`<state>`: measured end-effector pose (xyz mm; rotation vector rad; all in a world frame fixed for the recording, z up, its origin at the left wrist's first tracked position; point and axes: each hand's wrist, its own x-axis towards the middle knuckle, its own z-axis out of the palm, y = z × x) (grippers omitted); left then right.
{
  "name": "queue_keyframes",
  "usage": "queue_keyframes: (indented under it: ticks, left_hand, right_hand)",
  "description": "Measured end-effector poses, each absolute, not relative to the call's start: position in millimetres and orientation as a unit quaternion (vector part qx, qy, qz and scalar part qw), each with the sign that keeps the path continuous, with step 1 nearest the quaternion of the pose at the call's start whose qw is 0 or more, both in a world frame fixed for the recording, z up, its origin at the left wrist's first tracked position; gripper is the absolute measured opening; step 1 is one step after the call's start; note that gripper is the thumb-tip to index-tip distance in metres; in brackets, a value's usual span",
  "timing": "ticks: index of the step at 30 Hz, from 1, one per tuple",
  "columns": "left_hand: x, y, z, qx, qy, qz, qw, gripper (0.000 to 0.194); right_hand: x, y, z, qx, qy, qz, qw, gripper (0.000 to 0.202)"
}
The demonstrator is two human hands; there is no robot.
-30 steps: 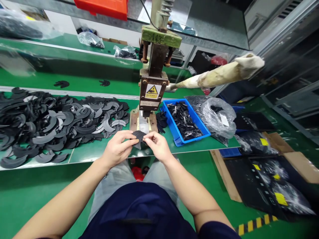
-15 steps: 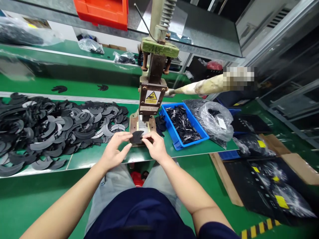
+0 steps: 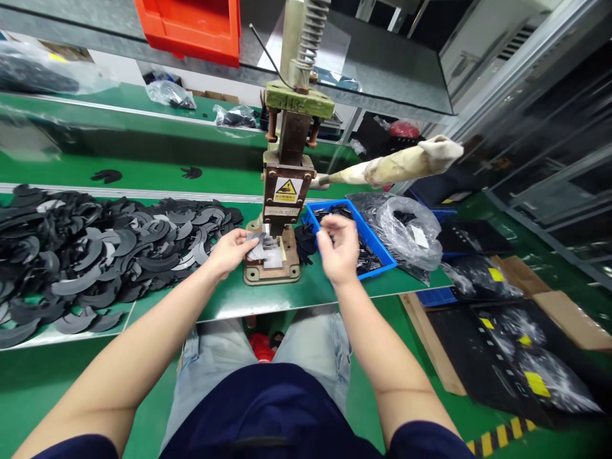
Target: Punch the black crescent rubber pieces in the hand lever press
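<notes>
A thin, curved, dark grey plastic-looking piece (image 3: 256, 248) is resting at the left side of the worn brown metal press base (image 3: 272, 276), just below the press head. The left hand (image 3: 231, 252) is pinching its left end between thumb and fingers. The right hand (image 3: 340, 250) is hovering over the left part of a blue rectangular plastic tray (image 3: 389, 263), its fingers loosely curling and the thumb standing apart from them. Slender black parts (image 3: 371, 259) are filling the tray. Small black curved pieces (image 3: 306, 242) are lying between base and tray. Above the base, a dark brown metal press head (image 3: 289, 178) is bearing a yellow warning label, while a cream-wrapped lever handle (image 3: 396, 167) is jutting rightward. A broad heap of grey and black crescent pieces (image 3: 119, 255) is covering the green tabletop (image 3: 310, 294) on the left. Beyond the tray, a clear plastic bag (image 3: 405, 237) is lying.
</notes>
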<state>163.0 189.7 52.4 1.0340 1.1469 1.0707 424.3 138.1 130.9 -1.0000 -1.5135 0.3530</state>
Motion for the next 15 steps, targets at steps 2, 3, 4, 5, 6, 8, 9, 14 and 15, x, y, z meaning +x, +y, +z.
queue_keyframes:
  ticks: [2, 3, 4, 5, 6, 8, 9, 14, 15]
  left_hand:
    - [167.3, 203.1, 54.0, 0.46, 0.507, 0.45, 0.573, 0.05]
    - [169.3, 208.5, 54.8, 0.469, 0.513, 0.441, 0.568, 0.047]
    - [171.1, 212.9, 55.5, 0.476, 0.518, 0.431, 0.565, 0.045]
    - [172.6, 216.4, 56.1, 0.483, 0.522, 0.423, 0.561, 0.043]
    - [173.8, 218.9, 56.8, 0.489, 0.526, 0.417, 0.557, 0.041]
    - [175.2, 221.7, 58.2, 0.498, 0.535, 0.406, 0.548, 0.039]
    - [175.7, 222.4, 59.0, 0.5, 0.541, 0.4, 0.545, 0.038]
    - [179.5, 222.5, 62.6, 0.495, 0.563, 0.372, 0.548, 0.036]
    - [180.4, 222.3, 62.6, 0.492, 0.564, 0.373, 0.549, 0.037]
  right_hand:
    - [439.4, 149.6, 166.5, -0.39, -0.635, 0.116, 0.657, 0.052]
    - [443.6, 154.1, 185.4, -0.359, -0.634, 0.105, 0.677, 0.059]
    - [445.4, 157.5, 204.1, -0.328, -0.638, 0.099, 0.69, 0.065]
    - [445.0, 159.9, 221.5, -0.297, -0.646, 0.101, 0.696, 0.068]
    - [442.8, 161.6, 236.9, -0.255, -0.661, 0.112, 0.696, 0.069]
    - [435.3, 163.2, 259.7, -0.188, -0.688, 0.13, 0.689, 0.062]
    - [430.8, 163.5, 267.0, -0.169, -0.693, 0.139, 0.687, 0.054]
    - [415.1, 160.0, 274.9, -0.201, -0.671, 0.134, 0.701, 0.036]
    - [414.0, 157.8, 273.2, -0.209, -0.671, 0.125, 0.7, 0.037]
